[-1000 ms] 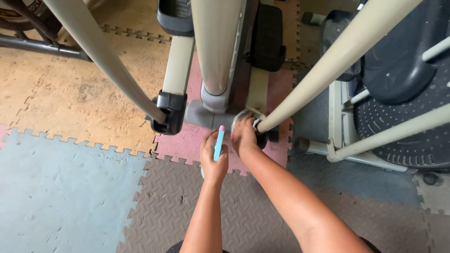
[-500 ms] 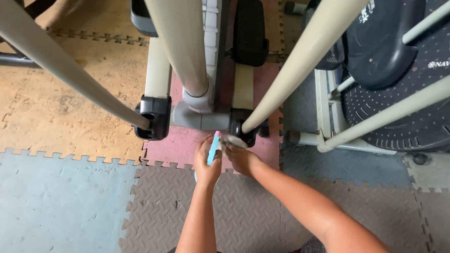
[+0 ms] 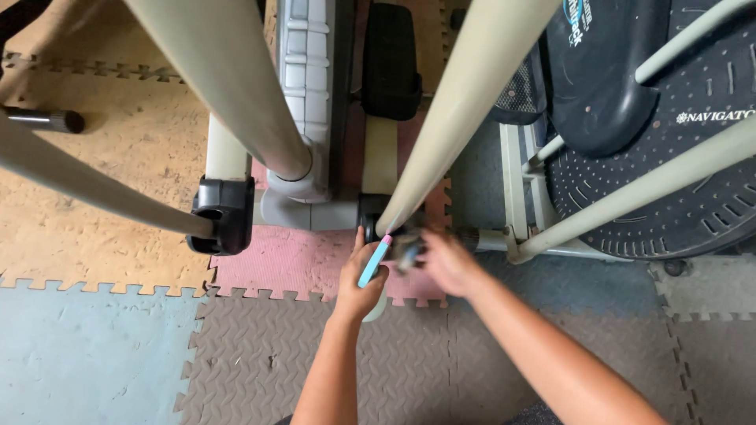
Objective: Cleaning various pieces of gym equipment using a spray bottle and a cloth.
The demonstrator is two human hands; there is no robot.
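Blue and slim, a brush-like tool [image 3: 373, 261] sits in the closed grip of the left hand [image 3: 361, 282], just below the exercise machine's black rear foot [image 3: 372, 212]. Right of that foot, the right hand [image 3: 447, 264] pinches a blurred grey cloth [image 3: 407, 250], over the foam floor mats [image 3: 260, 354].

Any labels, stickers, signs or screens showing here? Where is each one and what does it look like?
Logo on dark shroud: top right, on the neighbouring machine's rounded navy cover; small blue and white lettering, partly cut off by the frame.
Lettering on dotted disc: far right edge, a short white line of print on the dark dimpled housing.
No screens, signs or packages visible.
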